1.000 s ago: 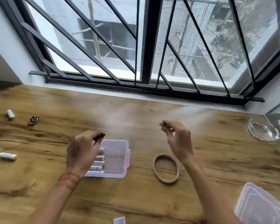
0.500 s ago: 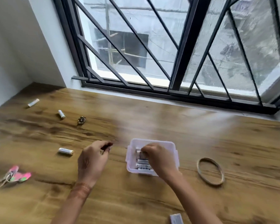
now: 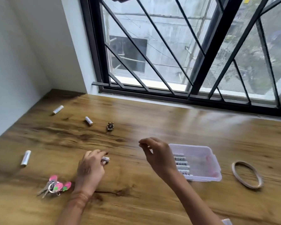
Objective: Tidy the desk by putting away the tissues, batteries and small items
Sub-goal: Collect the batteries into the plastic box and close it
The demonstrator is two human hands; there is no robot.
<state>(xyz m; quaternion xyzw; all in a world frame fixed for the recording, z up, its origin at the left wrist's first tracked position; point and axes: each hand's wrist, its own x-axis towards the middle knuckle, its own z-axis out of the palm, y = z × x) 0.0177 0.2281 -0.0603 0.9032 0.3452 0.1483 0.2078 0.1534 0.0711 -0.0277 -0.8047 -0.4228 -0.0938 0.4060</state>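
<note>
The desk (image 3: pixel 152 120) ends at the wall on the left and the window sill behind, with bare wood open between the left hand (image 3: pixel 91 169) and the clear box (image 3: pixel 190 145) (batteries lie inside). The left fingers (image 3: pixel 96 154) curl over a battery (image 3: pixel 106 159) lying flat, its long axis left-right and its bare end pointing at the box. The right hand (image 3: pixel 159 156) hovers beside the box, loosely curled, with nothing seen in it.

The left hand (image 3: pixel 90 169) hides most of a battery (image 3: pixel 106 159); at five o'clock the bottom edge cuts off a pale item (image 3: pixel 227 221).
</note>
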